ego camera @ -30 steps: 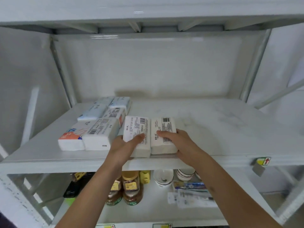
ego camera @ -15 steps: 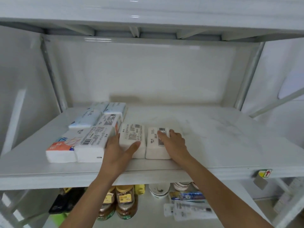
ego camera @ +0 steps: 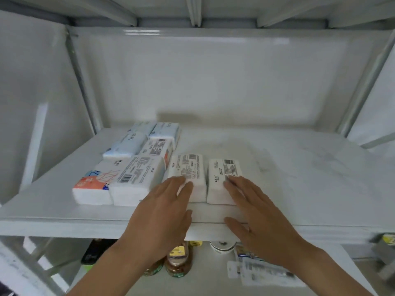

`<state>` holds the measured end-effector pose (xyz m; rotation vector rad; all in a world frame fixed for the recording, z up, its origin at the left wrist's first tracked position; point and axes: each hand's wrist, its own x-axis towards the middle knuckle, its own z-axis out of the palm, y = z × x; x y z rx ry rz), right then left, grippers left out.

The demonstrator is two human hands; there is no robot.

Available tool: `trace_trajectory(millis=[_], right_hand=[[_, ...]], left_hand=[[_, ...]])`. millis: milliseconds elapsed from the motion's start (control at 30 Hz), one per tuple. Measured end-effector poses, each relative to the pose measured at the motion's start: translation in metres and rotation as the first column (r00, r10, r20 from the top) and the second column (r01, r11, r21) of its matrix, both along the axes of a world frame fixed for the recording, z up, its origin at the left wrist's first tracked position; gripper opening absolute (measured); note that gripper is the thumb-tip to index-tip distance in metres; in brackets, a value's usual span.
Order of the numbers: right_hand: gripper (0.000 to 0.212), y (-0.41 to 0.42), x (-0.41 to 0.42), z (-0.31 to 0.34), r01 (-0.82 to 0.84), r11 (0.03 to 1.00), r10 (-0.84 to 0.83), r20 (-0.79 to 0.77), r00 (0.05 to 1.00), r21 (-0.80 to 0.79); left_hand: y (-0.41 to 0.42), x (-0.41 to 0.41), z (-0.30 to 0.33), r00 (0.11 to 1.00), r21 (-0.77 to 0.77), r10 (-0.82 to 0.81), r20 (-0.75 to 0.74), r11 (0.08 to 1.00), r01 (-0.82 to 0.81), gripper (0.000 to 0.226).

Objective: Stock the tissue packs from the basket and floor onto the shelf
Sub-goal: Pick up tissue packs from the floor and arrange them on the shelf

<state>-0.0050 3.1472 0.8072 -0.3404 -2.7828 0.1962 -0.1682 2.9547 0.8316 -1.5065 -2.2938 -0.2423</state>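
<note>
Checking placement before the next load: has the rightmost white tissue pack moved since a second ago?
Yes. The rightmost pack has been pushed back from the shelf's front edge, deeper in; it overhung that edge before.

Shelf (ego camera: 299, 178) surface right of the right hand (ego camera: 252, 201) and beyond both hands to the back wall (ego camera: 213, 82) is bare, wide open for reach. Left of the left hand (ego camera: 164, 208) a block of tissue packs (ego camera: 132, 167) fills the shelf from near the front edge back toward the wall, and two white packs (ego camera: 205, 174) lie side by side, fingertips of both hands resting on their near ends. Overhead, upper shelf underside with ribs (ego camera: 193, 11) caps the bay; slanted frame posts (ego camera: 83, 86) close in both sides.
</note>
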Motion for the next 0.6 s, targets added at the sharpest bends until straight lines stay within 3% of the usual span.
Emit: trace_trajectory(millis=[100, 267, 467, 600], right_hand=[[0.078, 0.008, -0.012, 0.006, 0.029, 0.999, -0.026, 0.054, 0.998, -0.042], [0.09, 0.028, -0.044, 0.013, 0.056, 0.997, -0.047, 0.146, 0.988, -0.06], [0.089, 0.06, -0.088, 0.021, 0.081, 0.991, -0.057, 0.214, 0.975, -0.106], [0.086, 0.074, -0.113, 0.028, 0.1, 0.986, -0.067, 0.235, 0.97, -0.134]], left_hand=[[0.012, -0.008, 0.016, 0.999, -0.094, -0.013, -0.031, 0.995, 0.01, 0.06], [0.052, -0.039, 0.043, 0.967, -0.345, 0.091, 0.239, 0.938, -0.003, 0.062], [0.098, -0.086, 0.056, 0.952, -0.418, 0.129, 0.279, 0.909, -0.001, 0.063], [0.121, -0.111, 0.055, 0.938, -0.389, 0.146, 0.313, 0.921, -0.014, 0.071]])
